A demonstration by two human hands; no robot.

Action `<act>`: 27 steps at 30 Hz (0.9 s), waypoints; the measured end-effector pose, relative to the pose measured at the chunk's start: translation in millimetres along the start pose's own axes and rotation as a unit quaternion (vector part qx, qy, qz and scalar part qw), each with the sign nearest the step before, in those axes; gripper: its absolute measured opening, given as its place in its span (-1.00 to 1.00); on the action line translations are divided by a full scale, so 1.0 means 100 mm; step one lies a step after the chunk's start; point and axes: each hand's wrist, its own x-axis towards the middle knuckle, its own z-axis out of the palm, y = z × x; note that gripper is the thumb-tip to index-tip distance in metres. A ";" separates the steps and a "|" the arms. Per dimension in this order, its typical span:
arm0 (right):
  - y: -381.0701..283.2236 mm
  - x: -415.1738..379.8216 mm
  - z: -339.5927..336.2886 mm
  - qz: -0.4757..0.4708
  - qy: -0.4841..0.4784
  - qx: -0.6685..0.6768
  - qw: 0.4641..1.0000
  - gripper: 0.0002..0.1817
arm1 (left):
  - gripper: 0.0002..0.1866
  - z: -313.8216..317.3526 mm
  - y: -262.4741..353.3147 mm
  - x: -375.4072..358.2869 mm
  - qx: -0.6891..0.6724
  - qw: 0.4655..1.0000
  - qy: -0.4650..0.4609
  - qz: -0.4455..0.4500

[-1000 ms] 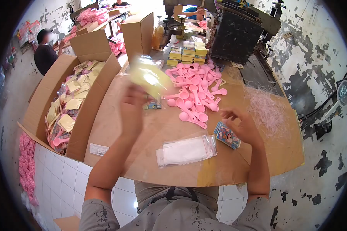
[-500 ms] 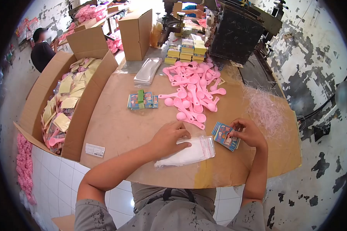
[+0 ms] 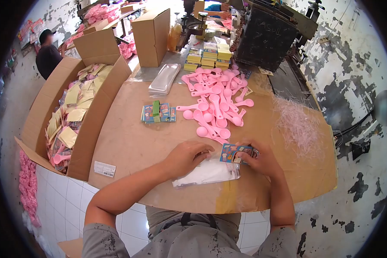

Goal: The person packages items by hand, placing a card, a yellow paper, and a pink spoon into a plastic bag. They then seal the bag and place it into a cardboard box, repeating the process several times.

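The cardboard tabletop (image 3: pixel 129 142) is curving along its front edge just before the person, with the pink measuring-spoon pile (image 3: pixel 217 103) lying farther in. Nearer the person than the pile, the right hand (image 3: pixel 262 160) is gripping blue illustrated cards (image 3: pixel 231 153) between thumb and fingers, above the right end of the clear plastic sleeves (image 3: pixel 206 173). The left hand (image 3: pixel 188 158) is curling over their left part; whether it is pinching 1 cannot be told.

Bare brown board is showing left of the pile, up to the open carton (image 3: pixel 99 112) of packed pieces. Between pile and carton, a green-banded card bundle (image 3: pixel 156 112) is sitting just beside a spoon handle. Plastic shreds (image 3: pixel 299 124) are spreading right of the pile; yellow-edged card stacks (image 3: pixel 210 55) and a black machine housing (image 3: pixel 264 38) are standing beyond it, blocking the far side.
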 end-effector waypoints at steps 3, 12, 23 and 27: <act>0.02 0.05 0.04 -0.076 -0.001 -0.067 0.995 -0.69 | -0.73 0.00 -0.02 0.00 -0.004 1.000 0.012 0.007; 0.02 0.06 0.04 -0.099 -0.012 -0.126 0.987 -0.67 | -0.74 -0.04 0.13 0.00 -0.025 0.999 -0.001 -0.025; 0.03 0.10 0.08 -0.178 -0.029 -0.216 0.960 -0.69 | -0.73 0.00 -0.02 0.00 -0.038 0.998 0.054 -0.020; 0.01 0.10 0.07 -0.197 -0.027 -0.255 0.946 -0.69 | -0.72 -0.04 -0.09 0.04 -0.081 0.994 0.075 0.014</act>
